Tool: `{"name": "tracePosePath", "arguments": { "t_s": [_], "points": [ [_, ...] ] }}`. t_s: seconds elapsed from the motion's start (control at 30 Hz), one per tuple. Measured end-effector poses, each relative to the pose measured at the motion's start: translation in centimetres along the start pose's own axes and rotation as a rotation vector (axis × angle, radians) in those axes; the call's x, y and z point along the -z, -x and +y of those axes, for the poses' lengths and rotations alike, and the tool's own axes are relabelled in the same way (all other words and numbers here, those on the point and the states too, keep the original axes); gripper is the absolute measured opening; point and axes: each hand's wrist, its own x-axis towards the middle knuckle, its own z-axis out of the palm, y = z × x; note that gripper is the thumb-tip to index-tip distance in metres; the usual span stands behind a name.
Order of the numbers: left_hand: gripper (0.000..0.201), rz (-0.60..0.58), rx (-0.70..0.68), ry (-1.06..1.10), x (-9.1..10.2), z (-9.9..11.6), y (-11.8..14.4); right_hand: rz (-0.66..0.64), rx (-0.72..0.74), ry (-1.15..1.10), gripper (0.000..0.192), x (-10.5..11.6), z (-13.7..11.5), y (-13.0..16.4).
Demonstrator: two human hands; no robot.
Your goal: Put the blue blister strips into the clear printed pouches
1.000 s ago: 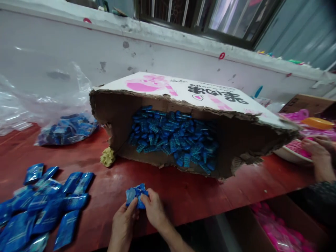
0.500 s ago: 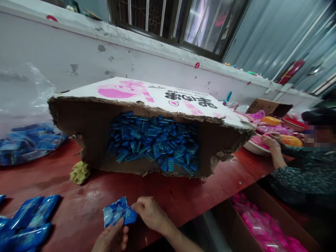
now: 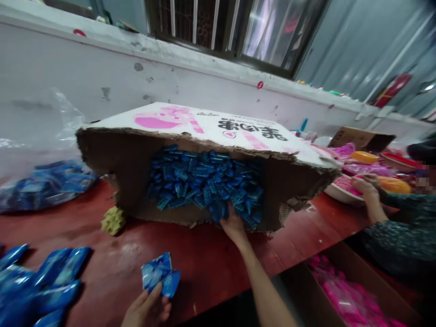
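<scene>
So the right hand [image 3: 232, 225] has let go of the blue packets [image 3: 159, 274] and shot out to 12 o'clock, fingers buried in the pile of blue pieces [image 3: 204, 186] inside the torn cardboard box [image 3: 211, 131]; can't tell what it's grabbed. The left hand [image 3: 147, 309] now pinches the packets alone at 7 o'clock, over the red table [image 3: 211, 259]. Looks like a refill grab.

View: I have one head-worn camera only, nothing shared with another.
Facing: forward and down, toward 12 o'clock, onto the red wooden table [image 3: 211, 259].
Nearness: close; the torn brown cardboard box [image 3: 116, 159] fills the middle.
Edges: barred window at 12 o'clock, a co-worker's hand [image 3: 366, 188] at 3 o'clock.
</scene>
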Motion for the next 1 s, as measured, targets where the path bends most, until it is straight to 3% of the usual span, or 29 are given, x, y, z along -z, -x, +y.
{"name": "tracePosePath", "arguments": {
  "t_s": [0.13, 0.27, 0.33, 0.7, 1.0],
  "points": [
    [0.018, -0.015, -0.021, 0.085, -0.8, 0.6, 0.7, -0.241, -0.030, -0.273, 0.053, -0.7, -1.0, 3.8],
    [0.018, -0.020, -0.005, 0.142, -0.4, 0.4, 0.6, -0.530, -0.163, -0.903, 0.049, -2.3, -2.8, 8.7],
    [0.018, -0.018, -0.009, 0.158, -0.2, 0.3, 0.6, -0.586, -0.224, -1.074, 0.047, -2.9, -3.6, 10.5],
    [0.020, -0.016, -0.002, 0.213, -0.5, 0.6, 1.1, -0.615, -0.245, -1.165, 0.043, -4.3, -3.6, 13.0],
    [0.024, -0.090, -0.082, 0.174, -0.3, 0.3, 1.5, -0.481, -0.208, -1.062, 0.045, -4.8, -4.0, 14.0]
  ]
}}
